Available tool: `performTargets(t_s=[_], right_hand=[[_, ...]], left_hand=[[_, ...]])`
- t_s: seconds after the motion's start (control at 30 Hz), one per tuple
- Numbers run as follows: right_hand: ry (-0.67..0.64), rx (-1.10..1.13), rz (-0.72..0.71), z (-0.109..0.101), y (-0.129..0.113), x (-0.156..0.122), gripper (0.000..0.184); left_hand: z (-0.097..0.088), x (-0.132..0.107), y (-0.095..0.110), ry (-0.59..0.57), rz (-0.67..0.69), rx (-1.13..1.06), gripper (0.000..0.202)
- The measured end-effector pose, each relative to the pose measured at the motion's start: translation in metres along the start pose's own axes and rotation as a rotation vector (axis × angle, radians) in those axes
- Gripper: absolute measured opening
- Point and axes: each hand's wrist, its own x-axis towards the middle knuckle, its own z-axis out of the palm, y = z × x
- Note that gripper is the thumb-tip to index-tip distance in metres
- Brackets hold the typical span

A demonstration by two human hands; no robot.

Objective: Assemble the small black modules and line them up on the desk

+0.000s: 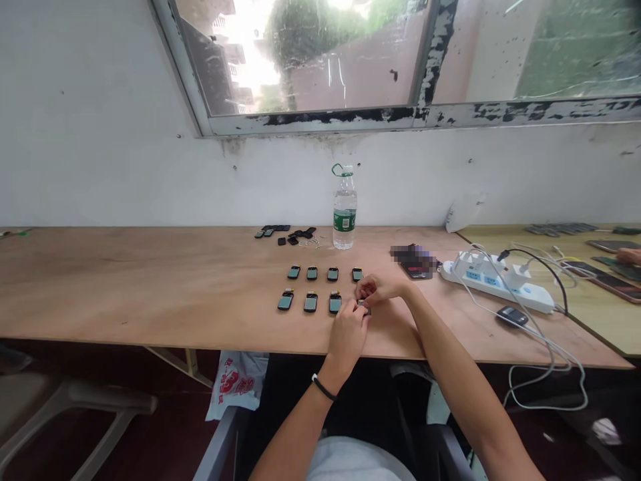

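Head view: we hold one small module (364, 306) between both hands at the near edge of the table (150, 287). Our left hand (349, 333) pinches it from below; our right hand (379, 288) closes on it from above, fingers curled. The module sits directly between the fingertips, mostly hidden. Just left of the fingers lie seven like modules (310, 302) in two rows. We judge it light, rigid and slippery on its glossy face; grip the edges.

Plywood table (150, 280): small devices (310, 302), water bottle (345, 208), power strip (501, 280).
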Motion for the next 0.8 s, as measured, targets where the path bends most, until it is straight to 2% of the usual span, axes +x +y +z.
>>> performTargets(t_s=[0.3,0.6,0.8], right_hand=[[0.055,-0.074,-0.035,0.004,-0.011,0.001,0.022],[0.137,-0.135,0.02,0.005,-0.011,0.0,0.037],[0.17,-0.182,0.058,0.006,-0.021,-0.004,0.033]], left_hand=[[0.001,0.002,-0.001,-0.013,0.017,0.082,0.015],[0.002,0.001,-0.001,0.008,0.024,0.065,0.014],[-0.001,0.001,0.001,0.0,0.017,0.059,0.011]])
